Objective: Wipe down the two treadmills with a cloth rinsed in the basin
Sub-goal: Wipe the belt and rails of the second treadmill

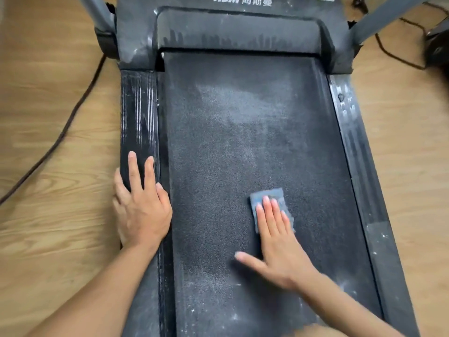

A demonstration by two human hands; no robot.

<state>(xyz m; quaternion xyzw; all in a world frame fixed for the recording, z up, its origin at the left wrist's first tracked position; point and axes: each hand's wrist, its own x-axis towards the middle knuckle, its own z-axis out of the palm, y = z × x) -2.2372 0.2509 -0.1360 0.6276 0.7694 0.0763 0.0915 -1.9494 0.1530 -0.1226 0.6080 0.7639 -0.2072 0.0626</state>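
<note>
- Two bare forearms (pixel 102 285) come in from the bottom edge, closest to the lens, one on each side of the deck.
- The treadmill (pixel 243 3) pretty much fills the shot. It's dark grey and dusty all over, with white "HSM" lettering on the top end.
- Light wood-look floor (pixel 48 227) shows on both sides of it.
- The belt (pixel 243 132) is black and grainy, with a pale dusty patch up the middle and darker strips along its edges.
- The motor cover (pixel 238 32) sits across the far end with streaky drip marks on it, and a grey upright (pixel 379 23) angles off at the right.
- The left side rail (pixel 137 110) looks dark and ribbed, while the right side rail (pixel 354 147) is greyer and speckled.
- The left hand (pixel 143 210) lies flat on the left side rail, fingers straight and a bit spread, holding nothing.
- The right hand (pixel 279 251) is flat on the belt too, fingers straight and close together, thumb stuck out to the left.
- The cloth (pixel 267 194), small and blue-grey, lies on the belt right of centre, pinned under those right fingertips rather than gripped.
- A black cable (pixel 73 113) snakes over the floor on the left.
</note>
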